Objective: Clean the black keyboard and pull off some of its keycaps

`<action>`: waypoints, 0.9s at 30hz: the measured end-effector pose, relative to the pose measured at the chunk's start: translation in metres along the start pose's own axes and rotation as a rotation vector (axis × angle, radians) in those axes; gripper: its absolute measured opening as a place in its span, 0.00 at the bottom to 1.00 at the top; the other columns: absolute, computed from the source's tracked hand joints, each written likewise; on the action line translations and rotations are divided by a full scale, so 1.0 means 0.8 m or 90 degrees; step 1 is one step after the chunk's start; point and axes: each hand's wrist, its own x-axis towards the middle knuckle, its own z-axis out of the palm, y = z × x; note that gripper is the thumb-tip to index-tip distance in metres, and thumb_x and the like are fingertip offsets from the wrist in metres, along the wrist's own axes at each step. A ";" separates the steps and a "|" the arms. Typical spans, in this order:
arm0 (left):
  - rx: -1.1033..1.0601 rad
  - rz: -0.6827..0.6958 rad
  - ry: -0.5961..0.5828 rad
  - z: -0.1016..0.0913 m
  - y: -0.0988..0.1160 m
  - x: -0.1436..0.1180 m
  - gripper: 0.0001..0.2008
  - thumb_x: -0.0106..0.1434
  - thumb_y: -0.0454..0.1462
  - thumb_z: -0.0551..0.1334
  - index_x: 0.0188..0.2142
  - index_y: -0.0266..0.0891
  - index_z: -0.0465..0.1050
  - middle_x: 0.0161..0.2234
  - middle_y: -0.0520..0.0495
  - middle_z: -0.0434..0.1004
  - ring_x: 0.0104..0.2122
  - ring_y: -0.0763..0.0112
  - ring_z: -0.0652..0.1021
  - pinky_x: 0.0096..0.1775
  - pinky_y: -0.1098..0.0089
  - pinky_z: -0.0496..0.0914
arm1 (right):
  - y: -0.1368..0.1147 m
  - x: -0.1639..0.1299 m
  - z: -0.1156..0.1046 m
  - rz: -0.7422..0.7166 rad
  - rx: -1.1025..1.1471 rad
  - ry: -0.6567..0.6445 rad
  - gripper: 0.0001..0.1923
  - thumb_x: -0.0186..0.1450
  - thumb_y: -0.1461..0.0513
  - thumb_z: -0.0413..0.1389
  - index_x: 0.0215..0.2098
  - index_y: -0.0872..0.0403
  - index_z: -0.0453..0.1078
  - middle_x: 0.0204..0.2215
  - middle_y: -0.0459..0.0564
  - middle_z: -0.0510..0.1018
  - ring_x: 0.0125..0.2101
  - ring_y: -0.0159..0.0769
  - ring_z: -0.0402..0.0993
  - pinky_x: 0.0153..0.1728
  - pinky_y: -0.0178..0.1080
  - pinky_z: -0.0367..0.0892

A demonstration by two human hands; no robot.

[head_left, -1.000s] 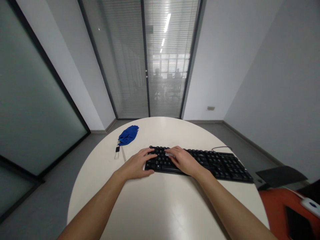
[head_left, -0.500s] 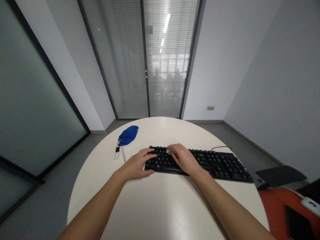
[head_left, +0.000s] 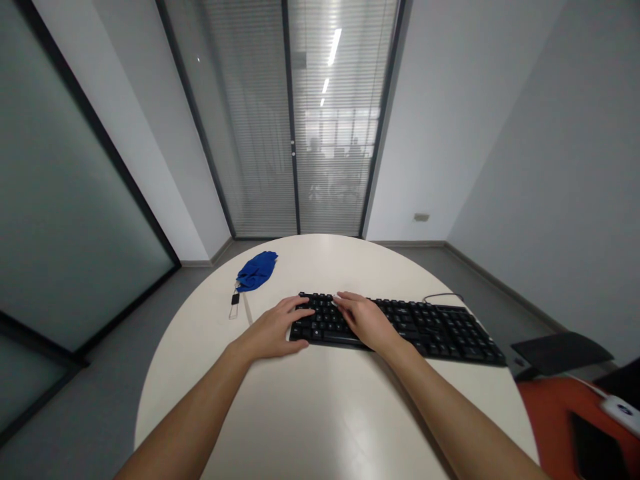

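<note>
A black keyboard [head_left: 400, 320] lies across the round table. My left hand [head_left: 273, 330] holds its left end, fingers spread over the keys and thumb along the front edge. Over the upper keys, left of the keyboard's middle, my right hand [head_left: 367, 320] is bent with fingertips pinched on a small white wad [head_left: 335, 299]. Only a bit of the wad shows at the fingertips; whether it is tissue or cotton I cannot tell.
A blue cloth bundle [head_left: 257, 271] with a black binder clip [head_left: 235, 300] lies at the back left of the white table [head_left: 310, 413]. The keyboard's cable [head_left: 443, 294] curves behind it. A red-orange chair seat [head_left: 547, 407] at the right bears a dark flat device [head_left: 597, 447] and a white object [head_left: 623, 412].
My right hand has shifted slightly over the keys and its fingers have straightened a little, so less of the white wad shows. My left hand and the keyboard have stayed put.
</note>
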 end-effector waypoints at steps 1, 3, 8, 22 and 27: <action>0.001 0.000 -0.001 0.000 0.000 0.000 0.32 0.57 0.39 0.69 0.61 0.47 0.66 0.65 0.41 0.61 0.64 0.53 0.63 0.63 0.51 0.62 | 0.001 0.000 0.000 -0.011 0.007 -0.003 0.18 0.70 0.66 0.49 0.54 0.54 0.75 0.53 0.56 0.78 0.52 0.43 0.75 0.56 0.47 0.69; 0.000 -0.001 0.000 0.001 0.000 0.000 0.32 0.57 0.39 0.69 0.61 0.47 0.66 0.65 0.41 0.61 0.64 0.53 0.63 0.63 0.50 0.62 | 0.001 0.001 -0.001 -0.027 0.017 0.002 0.18 0.69 0.68 0.49 0.53 0.54 0.75 0.52 0.56 0.79 0.52 0.43 0.76 0.56 0.47 0.69; 0.000 0.003 0.006 0.002 -0.002 0.000 0.33 0.56 0.38 0.70 0.61 0.48 0.66 0.65 0.42 0.61 0.64 0.52 0.63 0.63 0.50 0.62 | -0.004 0.003 -0.005 -0.021 0.021 0.002 0.18 0.66 0.69 0.52 0.50 0.55 0.77 0.48 0.55 0.81 0.50 0.44 0.74 0.55 0.48 0.69; 0.064 -0.048 0.030 0.017 0.013 0.009 0.31 0.67 0.43 0.61 0.66 0.44 0.57 0.69 0.40 0.52 0.68 0.48 0.54 0.65 0.44 0.53 | 0.002 0.002 -0.005 -0.073 0.041 -0.007 0.19 0.68 0.70 0.50 0.53 0.55 0.75 0.50 0.56 0.80 0.50 0.44 0.73 0.54 0.49 0.69; 0.086 -0.087 0.050 0.028 0.018 0.014 0.32 0.67 0.47 0.60 0.67 0.41 0.56 0.69 0.39 0.53 0.68 0.48 0.54 0.66 0.45 0.51 | -0.009 0.002 -0.002 -0.078 0.046 -0.023 0.19 0.68 0.70 0.50 0.53 0.55 0.75 0.52 0.56 0.79 0.51 0.45 0.73 0.55 0.48 0.69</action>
